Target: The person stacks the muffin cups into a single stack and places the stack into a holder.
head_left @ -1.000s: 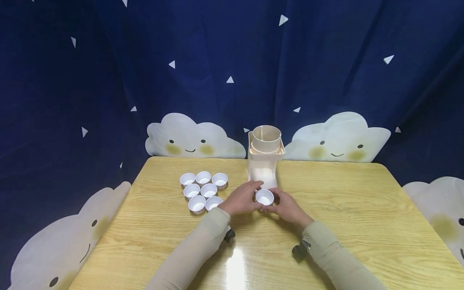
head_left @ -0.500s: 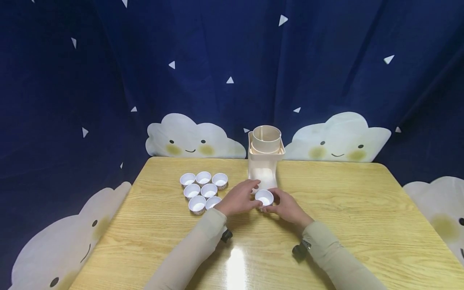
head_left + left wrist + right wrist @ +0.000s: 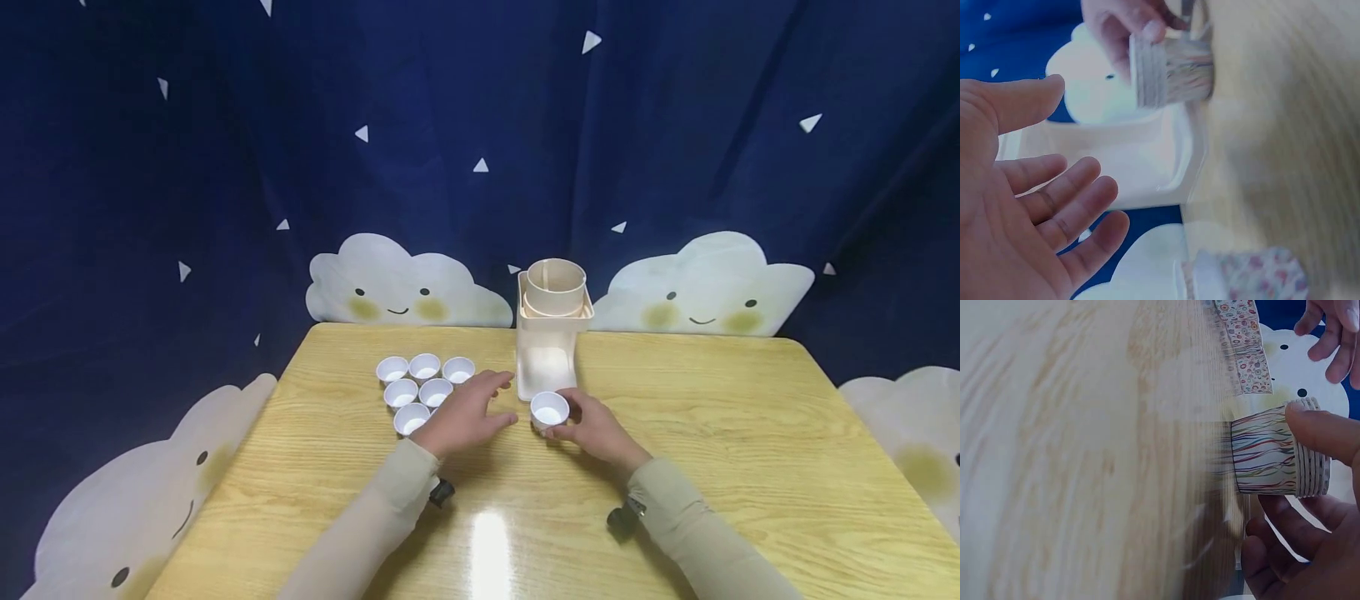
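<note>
Head view: the right hand [image 3: 596, 429] holds a nested paper baking cup stack [image 3: 550, 411] upright, its white inside facing up, just in front of a beige plastic stand [image 3: 547, 340]. The right wrist view shows the thumb on one side of the stack near its rims and the fingers curled against the other side, so the grip is narrowed to the stack's width. Several rolled rims sit one inside another, and wavy multicoloured stripes run over the outer wall. Whether the base touches the wooden table [image 3: 712, 417] or sits barely above it, I cannot tell.

The left hand [image 3: 463, 418] holds nothing. Its thumb stands wide of the fingers, which are spread and slightly bent in the left wrist view, the palm turned toward the stack but apart from it. This hand partly covers a group of white-lined paper cups [image 3: 401, 394] standing close together on the table; at least six show, and the wrist views reveal floral print on outer walls.

The stand carries a round cylinder [image 3: 555, 287] on a squared bracket, with a shallow tray [image 3: 546, 372] below. Beige sleeves [image 3: 693, 529] cover both forearms. Behind the table hangs a navy curtain [image 3: 412, 100] with white triangles and smiling clouds.
</note>
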`<act>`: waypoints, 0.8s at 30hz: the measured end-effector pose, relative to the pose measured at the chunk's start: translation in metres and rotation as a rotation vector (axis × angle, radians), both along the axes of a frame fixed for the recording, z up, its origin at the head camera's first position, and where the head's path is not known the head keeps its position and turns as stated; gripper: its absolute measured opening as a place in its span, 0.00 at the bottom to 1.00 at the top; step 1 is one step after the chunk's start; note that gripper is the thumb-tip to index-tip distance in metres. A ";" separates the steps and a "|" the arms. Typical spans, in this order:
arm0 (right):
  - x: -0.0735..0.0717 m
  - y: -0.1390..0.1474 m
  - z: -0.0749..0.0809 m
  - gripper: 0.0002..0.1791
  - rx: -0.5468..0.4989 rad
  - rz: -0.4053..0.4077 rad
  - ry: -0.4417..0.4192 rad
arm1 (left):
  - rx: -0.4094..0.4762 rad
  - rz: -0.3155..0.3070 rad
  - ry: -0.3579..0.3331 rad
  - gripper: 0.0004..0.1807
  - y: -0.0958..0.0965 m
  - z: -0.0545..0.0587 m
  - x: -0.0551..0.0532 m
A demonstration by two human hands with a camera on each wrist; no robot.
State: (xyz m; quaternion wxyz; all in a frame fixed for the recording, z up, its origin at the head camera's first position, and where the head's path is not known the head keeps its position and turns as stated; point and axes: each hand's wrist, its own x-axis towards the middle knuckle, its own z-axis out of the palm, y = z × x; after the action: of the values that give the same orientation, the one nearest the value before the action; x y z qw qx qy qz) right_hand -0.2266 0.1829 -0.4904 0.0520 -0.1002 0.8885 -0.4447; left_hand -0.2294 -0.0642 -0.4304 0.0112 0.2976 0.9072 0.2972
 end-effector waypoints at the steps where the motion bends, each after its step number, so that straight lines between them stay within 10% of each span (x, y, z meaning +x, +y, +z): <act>1: 0.000 0.000 0.000 0.36 -0.002 -0.001 0.002 | 0.009 0.010 -0.002 0.33 -0.003 0.001 0.000; 12: 0.001 0.000 0.000 0.35 -0.020 0.007 0.020 | 0.066 0.083 0.044 0.31 -0.035 0.015 0.004; 24: 0.002 -0.001 0.001 0.36 -0.014 -0.004 -0.009 | 0.031 0.123 0.105 0.28 -0.064 0.006 0.011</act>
State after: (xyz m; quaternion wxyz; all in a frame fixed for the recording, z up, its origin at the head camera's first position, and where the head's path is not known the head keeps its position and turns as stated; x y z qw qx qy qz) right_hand -0.2250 0.1820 -0.4895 0.0544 -0.0967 0.8854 -0.4514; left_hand -0.2186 -0.1285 -0.4241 -0.0594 0.2565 0.9183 0.2956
